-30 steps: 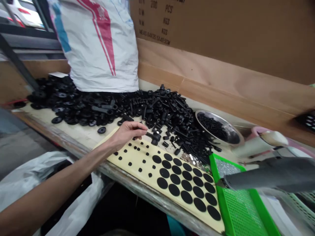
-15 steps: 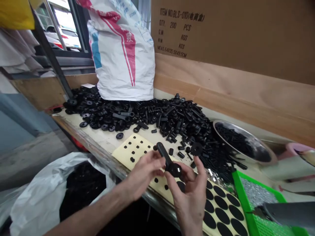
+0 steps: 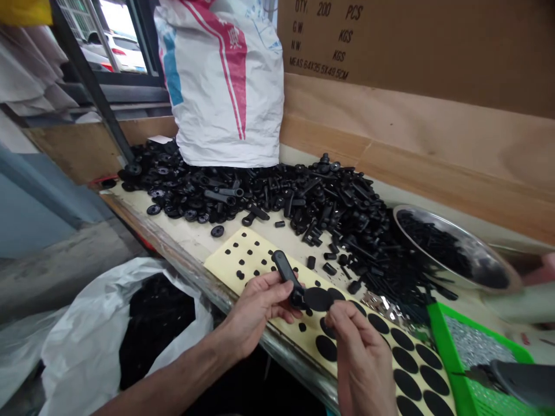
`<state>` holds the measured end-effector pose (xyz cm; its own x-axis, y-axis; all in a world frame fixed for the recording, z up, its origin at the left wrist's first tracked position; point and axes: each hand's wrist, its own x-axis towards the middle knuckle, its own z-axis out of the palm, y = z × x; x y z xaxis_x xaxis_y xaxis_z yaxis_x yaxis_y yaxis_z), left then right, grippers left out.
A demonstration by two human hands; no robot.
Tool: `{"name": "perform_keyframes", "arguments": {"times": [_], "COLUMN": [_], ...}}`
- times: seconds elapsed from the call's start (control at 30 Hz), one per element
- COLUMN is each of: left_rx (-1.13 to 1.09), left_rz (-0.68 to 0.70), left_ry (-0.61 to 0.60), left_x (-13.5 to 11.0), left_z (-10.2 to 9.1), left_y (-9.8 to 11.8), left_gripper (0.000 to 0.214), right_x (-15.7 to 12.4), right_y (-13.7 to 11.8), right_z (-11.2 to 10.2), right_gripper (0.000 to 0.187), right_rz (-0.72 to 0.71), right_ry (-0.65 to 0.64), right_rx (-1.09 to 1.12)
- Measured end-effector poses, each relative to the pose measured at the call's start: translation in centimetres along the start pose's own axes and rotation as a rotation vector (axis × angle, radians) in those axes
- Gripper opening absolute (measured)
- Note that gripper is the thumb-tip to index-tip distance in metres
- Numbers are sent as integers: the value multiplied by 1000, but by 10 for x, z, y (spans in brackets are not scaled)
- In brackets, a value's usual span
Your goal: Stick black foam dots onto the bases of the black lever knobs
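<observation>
My left hand (image 3: 266, 300) is closed around a black crank-like handle (image 3: 285, 271), its long arm pointing up and away and its rounded end under my fingertips. A flat round black pad (image 3: 318, 299) sits just right of that end. My right hand (image 3: 355, 335) has thumb and fingers pinched at the pad's right edge. Below both hands lies a cream backing sheet (image 3: 223, 266) with small black dots on its left part and large black discs (image 3: 405, 359) on its right part. How the pad meets the handle is hidden.
Behind lies a heap of black plastic parts (image 3: 338, 202) below a white sack (image 3: 229, 98). At right are a metal bowl (image 3: 498, 277) of thin black pieces, a green tray (image 3: 440, 329) and a dark tool (image 3: 520, 378). A white bag (image 3: 82, 323) of black pieces is at lower left.
My right hand has let go of the handle's rounded end and moved down and right, its fingers now pinched. The round pad at its fingertip has come beside the handle. My view has shifted.
</observation>
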<state>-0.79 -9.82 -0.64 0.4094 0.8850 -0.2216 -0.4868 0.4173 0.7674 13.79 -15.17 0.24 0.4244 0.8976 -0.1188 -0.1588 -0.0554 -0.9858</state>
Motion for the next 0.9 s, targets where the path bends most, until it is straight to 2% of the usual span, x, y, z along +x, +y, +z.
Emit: {"name": "perform_keyframes", "arguments": {"times": [0.27,0.5,0.9], "left_rx": [0,-4,16], "left_rz": [1,-21,-41], "left_ry": [-21,-18,-15], "left_x": [1,3,10], "left_z": [4,6,7], "left_y": [0,-3,-5], "left_gripper": [26,29,30], "right_x": [-1,2,9], "right_y": [9,15,19], "right_z": [7,3,-1], "right_gripper": [26,21,24], "right_rz": [103,117,153], "right_ry": [-26,-77,-56], "right_rx": [68,71,70]}}
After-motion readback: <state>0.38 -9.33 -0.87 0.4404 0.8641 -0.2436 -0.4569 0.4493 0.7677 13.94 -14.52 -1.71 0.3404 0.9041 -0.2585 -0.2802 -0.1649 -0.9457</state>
